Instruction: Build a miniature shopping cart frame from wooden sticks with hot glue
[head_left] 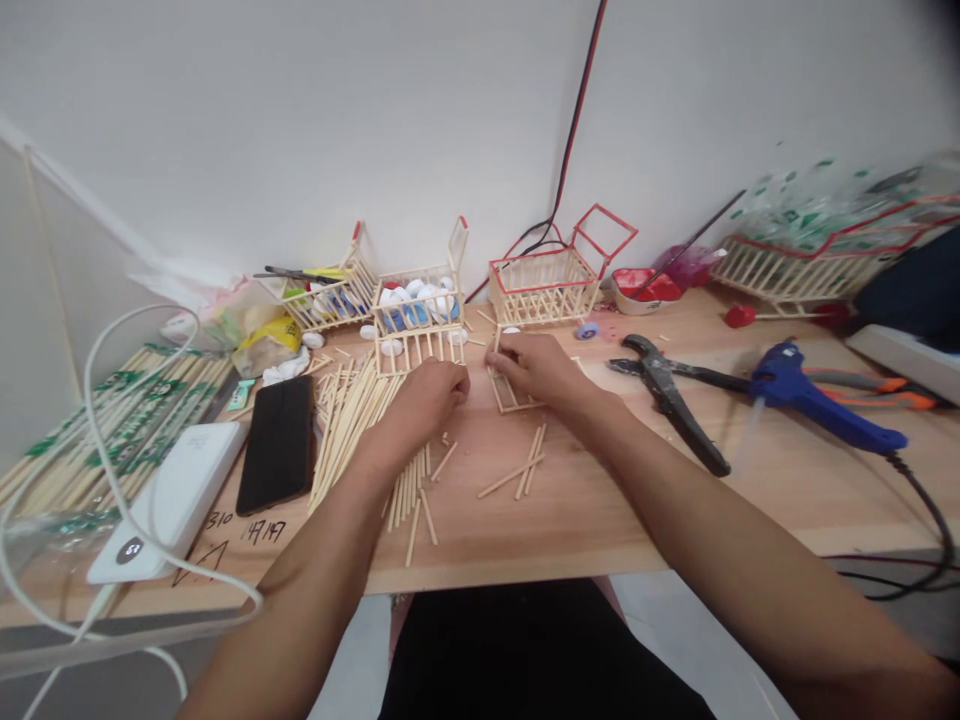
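My left hand (pixel 426 398) rests knuckles-up on the wooden table (pixel 600 510), fingers curled closed beside a pile of thin bamboo sticks (pixel 346 420); what it pinches is hidden. My right hand (pixel 534 366) lies close to the left one, fingers bent and pressed on a small flat frame of sticks (pixel 510 398). Loose cut sticks (pixel 517 472) lie just in front of both hands. Another stick panel (pixel 417 346) lies behind the left hand.
Stick baskets stand along the wall: two holding white caps (pixel 417 298), one red-trimmed (pixel 546 282), a long one (pixel 795 266) at the right. Black cutters (pixel 675 400) and a blue glue gun (pixel 817 398) lie right. A phone (pixel 279 440), a power bank (pixel 174 498) and packed skewers (pixel 97 430) lie left.
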